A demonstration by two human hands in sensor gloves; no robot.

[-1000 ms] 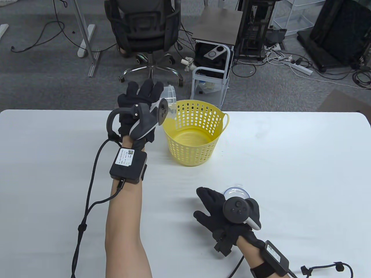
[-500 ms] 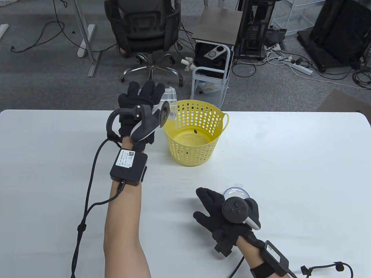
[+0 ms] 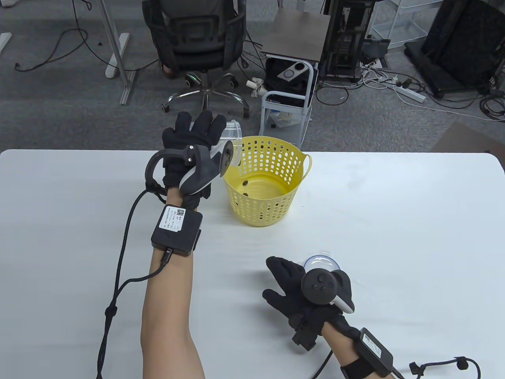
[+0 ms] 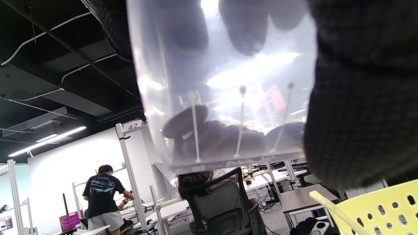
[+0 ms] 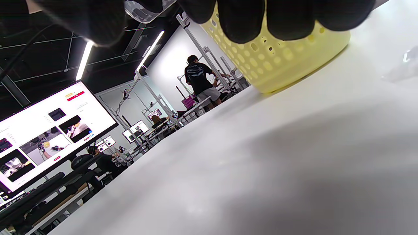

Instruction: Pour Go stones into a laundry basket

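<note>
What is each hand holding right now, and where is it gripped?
The left hand grips the clear container around its side wall. The right hand holds nothing; it rests beside the clear lid.

Table view: taken from above the near edge, looking down and forward across the white table (image 3: 394,221) to the office floor beyond; both forearms are included.

Left wrist view: set close under the raised hand, tilted upward toward ceiling and distant desks; the frame is largely filled by a clear cup (image 4: 222,85).

Right wrist view: set low, just above the tabletop, rolled sideways, facing across it.

Shared by all three: the yellow basket (image 3: 262,185), seen at (image 4: 375,209) and (image 5: 281,62).
</note>
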